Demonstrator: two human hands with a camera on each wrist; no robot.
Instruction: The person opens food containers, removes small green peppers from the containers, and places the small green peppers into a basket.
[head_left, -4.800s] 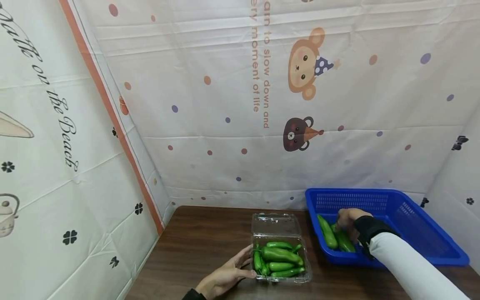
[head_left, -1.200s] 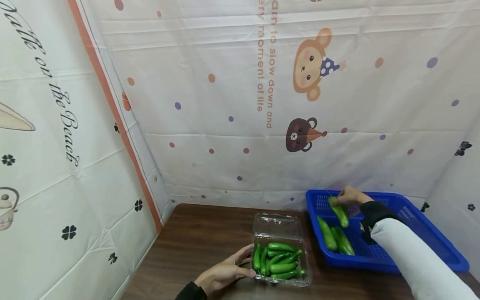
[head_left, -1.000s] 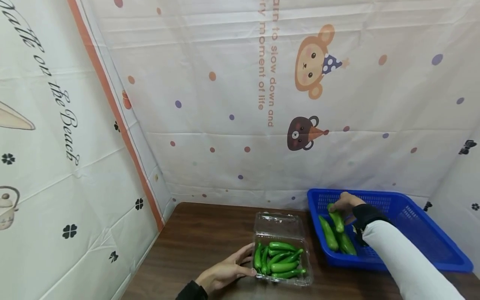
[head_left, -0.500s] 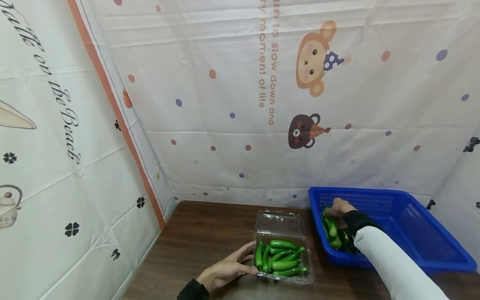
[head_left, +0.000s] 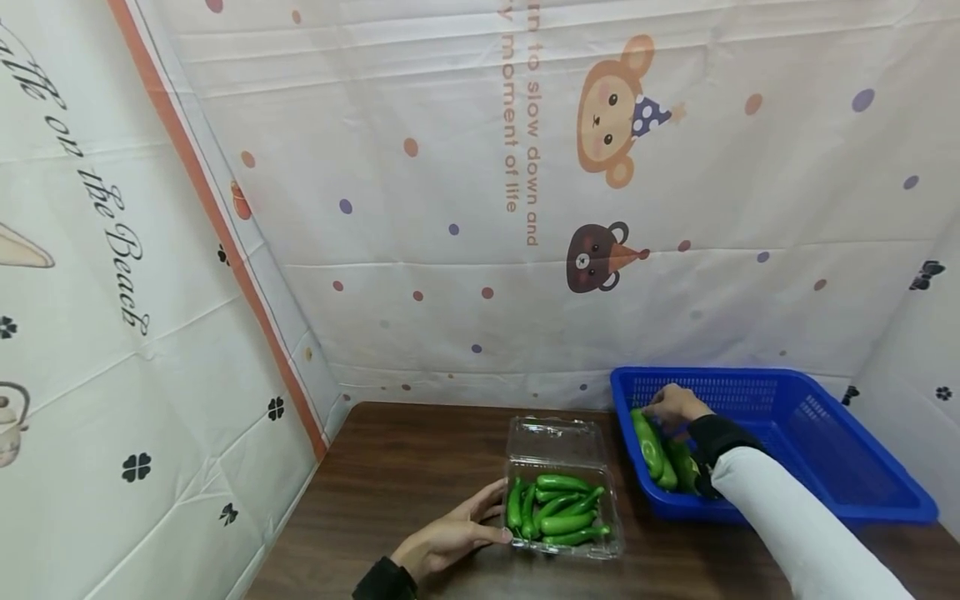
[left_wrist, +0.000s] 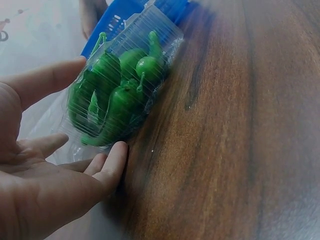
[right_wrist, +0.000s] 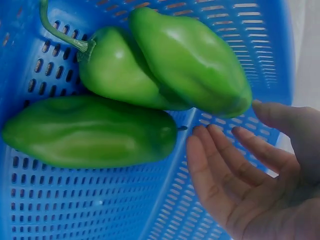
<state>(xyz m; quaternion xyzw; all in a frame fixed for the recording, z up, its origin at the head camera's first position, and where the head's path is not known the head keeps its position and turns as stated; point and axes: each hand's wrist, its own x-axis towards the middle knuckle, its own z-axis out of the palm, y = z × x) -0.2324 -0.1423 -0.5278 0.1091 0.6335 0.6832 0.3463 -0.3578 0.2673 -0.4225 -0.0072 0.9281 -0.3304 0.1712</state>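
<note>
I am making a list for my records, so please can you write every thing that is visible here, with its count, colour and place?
Glossy green peppers in the basket: three, green, lying together at the basket's left end.
Blue perforated plastic basket: one, blue, on the table at the right.
Clear plastic clamshell box: one, transparent, mid-table, lid open toward the wall.
Small green peppers in the box: several, green, packed in the tray; exact count unclear.
Dark brown wooden table: one, brown, under everything.
Printed cloth backdrop: white with dots, cartoon animals and lettering, behind and at the sides.
Left hand: fingers straight, touching the box's left side.
Right hand: in the basket, open beside the peppers; white sleeve, black cuff.
</note>
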